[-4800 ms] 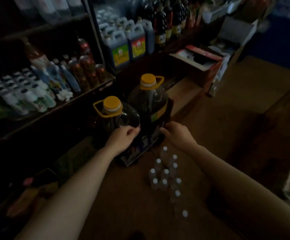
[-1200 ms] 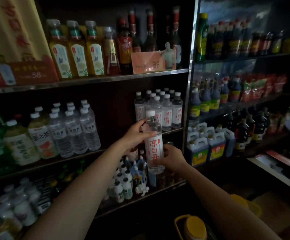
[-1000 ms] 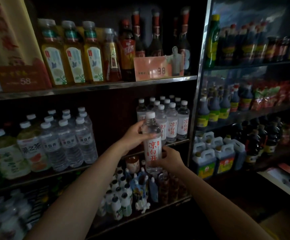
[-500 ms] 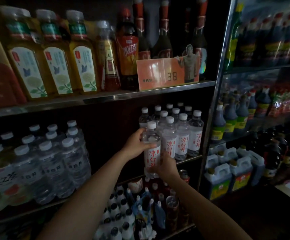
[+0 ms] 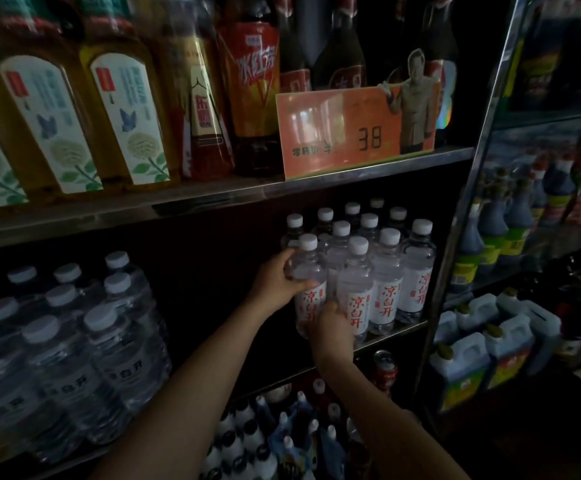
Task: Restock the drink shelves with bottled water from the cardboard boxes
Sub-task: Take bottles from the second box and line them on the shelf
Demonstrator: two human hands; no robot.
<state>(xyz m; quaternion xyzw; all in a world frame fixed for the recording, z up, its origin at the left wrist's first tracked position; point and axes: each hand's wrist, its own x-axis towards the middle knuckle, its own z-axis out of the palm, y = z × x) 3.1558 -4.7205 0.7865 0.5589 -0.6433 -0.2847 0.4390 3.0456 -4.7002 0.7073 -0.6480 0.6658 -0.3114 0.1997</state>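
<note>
I observe my left hand curled round the upper body of the water bottle. My right hand grips its base. The bottle stands upright at the shelf front, touching the stocked row.

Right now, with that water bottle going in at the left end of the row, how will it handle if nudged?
The water bottle looks tall and narrow, so probably tippy. It appears full, likely heavy for its size. The left hand grips its clear upper wall, which may be slick.
</note>
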